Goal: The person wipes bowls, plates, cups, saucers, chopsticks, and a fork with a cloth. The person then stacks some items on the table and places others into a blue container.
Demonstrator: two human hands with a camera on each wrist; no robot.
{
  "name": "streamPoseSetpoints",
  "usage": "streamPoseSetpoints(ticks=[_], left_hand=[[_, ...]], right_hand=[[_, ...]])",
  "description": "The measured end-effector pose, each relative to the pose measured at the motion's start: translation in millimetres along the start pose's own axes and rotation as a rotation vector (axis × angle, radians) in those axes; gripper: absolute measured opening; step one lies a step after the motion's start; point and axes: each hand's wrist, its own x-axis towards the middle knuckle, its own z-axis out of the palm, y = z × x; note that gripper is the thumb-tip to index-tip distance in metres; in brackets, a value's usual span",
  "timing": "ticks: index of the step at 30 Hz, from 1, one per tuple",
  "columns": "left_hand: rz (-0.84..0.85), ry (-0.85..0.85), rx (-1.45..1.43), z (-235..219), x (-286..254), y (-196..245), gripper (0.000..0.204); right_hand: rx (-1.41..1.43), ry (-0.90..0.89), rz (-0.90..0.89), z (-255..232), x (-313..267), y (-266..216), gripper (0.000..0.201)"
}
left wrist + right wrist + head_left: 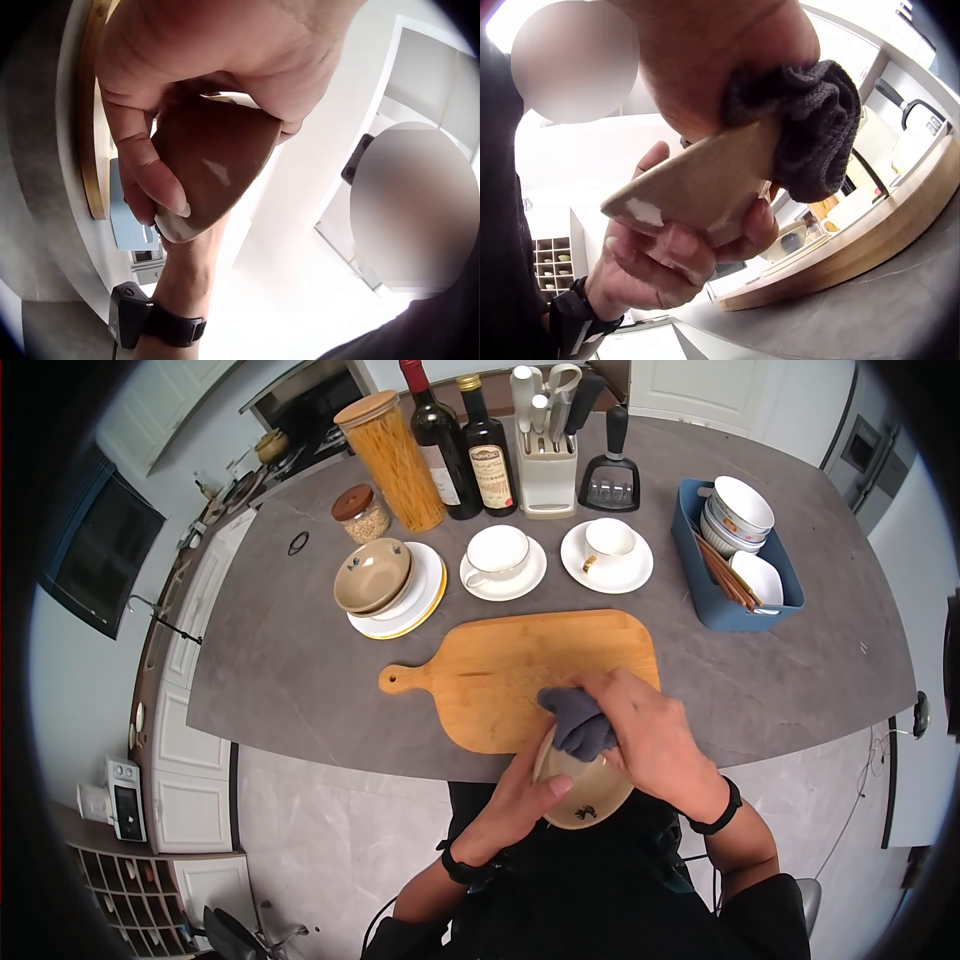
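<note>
A beige bowl (588,800) with a small dark motif inside is held over the table's near edge, in front of the person's body. My left hand (512,808) grips its left side, thumb over the rim; the left wrist view shows fingers wrapped against the bowl's brown outer wall (217,161). With my right hand (655,735) I hold a bunched dark grey cloth (580,725) at the far rim. The right wrist view shows this knitted cloth (817,135) draped over the tilted bowl's edge. Behind the bowl lies a wooden cutting board (540,670), its handle pointing left.
Beyond the board stand a brown bowl (372,575) on stacked plates and two white cups (498,550) on saucers. A blue bin (740,615) with bowls and chopsticks is right. Bottles (440,450), a pasta jar (395,465) and a knife block (548,480) line the back.
</note>
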Motion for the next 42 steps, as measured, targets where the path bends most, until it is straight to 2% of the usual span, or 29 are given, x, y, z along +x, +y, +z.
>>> streamPoseSetpoints(ticks=[1,2,3,5,6,7,8,9,10,11,12,14,15,16,17,18,19,21,23,24,26,28,33,35,36,38,39,41,42], left_hand=[[0.068,0.038,0.064,2,1,3,0.097],[0.067,0.038,0.065,4,2,8,0.097],[0.112,0.027,0.091,5,5,15,0.094],[0.158,0.016,0.122,6,11,20,0.091],[0.227,0.07,0.171,6,13,20,0.086],[0.297,0.125,0.221,5,16,20,0.082],[0.295,0.126,0.226,1,20,16,0.082],[0.216,0.227,0.033,-5,25,10,0.076],[0.137,0.327,-0.162,-8,30,8,0.071],[0.04,0.235,-0.237,-4,34,31,0.058],[0.038,0.24,-0.235,-13,44,33,0.058],[-0.132,0.064,-0.15,-29,64,29,0.05],[-0.137,0.062,-0.144,-24,70,31,0.05],[-0.165,0.123,-0.079,-14,78,34,0.048],[-0.194,0.181,-0.014,-5,84,36,0.047],[-0.204,0.171,-0.005,2,90,35,0.047],[-0.182,0.199,0.016,8,96,34,0.046],[-0.171,0.219,0.045,16,104,32,0.045],[-0.163,0.305,0.103,22,111,31,0.042],[-0.173,0.291,0.108,20,113,29,0.042],[-0.075,0.302,0.215,13,114,25,0.041],[-0.082,0.321,0.235,16,116,27,0.04],[-0.03,0.336,0.356,13,114,20,0.045],[0.223,0.483,0.601,16,113,14,0.049],[0.223,0.48,0.596,18,110,16,0.049],[0.51,0.643,1.149,28,98,29,0.043],[0.51,0.651,1.145,33,90,33,0.043],[0.722,0.449,1.33,48,75,37,0.032],[0.72,0.463,1.327,55,70,37,0.032]], right_hand=[[0.065,0.087,0.045,5,-1,3,0.062],[0.131,0.174,0.089,8,-3,4,0.058],[0.132,0.175,0.088,8,-6,4,0.058],[0.249,0.159,0.313,9,-11,5,0.05],[0.252,0.163,0.313,8,-14,8,0.05],[0.371,0.066,0.465,6,-19,13,0.045],[0.492,-0.036,0.617,4,-25,18,0.042],[0.498,-0.037,0.616,8,-35,26,0.042],[0.916,0.099,0.725,17,-49,37,0.05],[1.335,0.24,0.819,21,-59,44,0.06],[1.34,0.236,0.819,21,-64,47,0.06],[2.023,0.59,0.562,21,-72,52,0.079],[2.079,0.654,0.494,24,-76,60,0.091],[2.083,0.668,0.49,25,-78,63,0.091],[2.079,0.672,0.395,25,-81,66,0.092],[2.07,0.678,0.301,26,-85,69,0.093],[2.071,0.698,0.301,30,-92,74,0.093],[1.907,0.723,0.501,39,-109,82,0.088],[1.908,0.73,0.545,36,-110,84,0.082],[1.907,0.72,0.585,34,-111,85,0.077],[1.942,0.743,0.599,33,-113,85,0.073],[2.046,0.737,0.609,30,-109,84,0.062],[2.167,0.712,0.544,28,-105,83,0.066],[2.106,0.691,0.556,31,-107,86,0.069],[2.1,0.692,0.558,31,-108,85,0.069],[2.048,0.703,0.56,31,-108,84,0.071],[2.045,0.695,0.561,32,-107,80,0.071],[1.904,0.706,0.549,34,-106,67,0.076],[1.902,0.692,0.55,33,-104,59,0.076]])
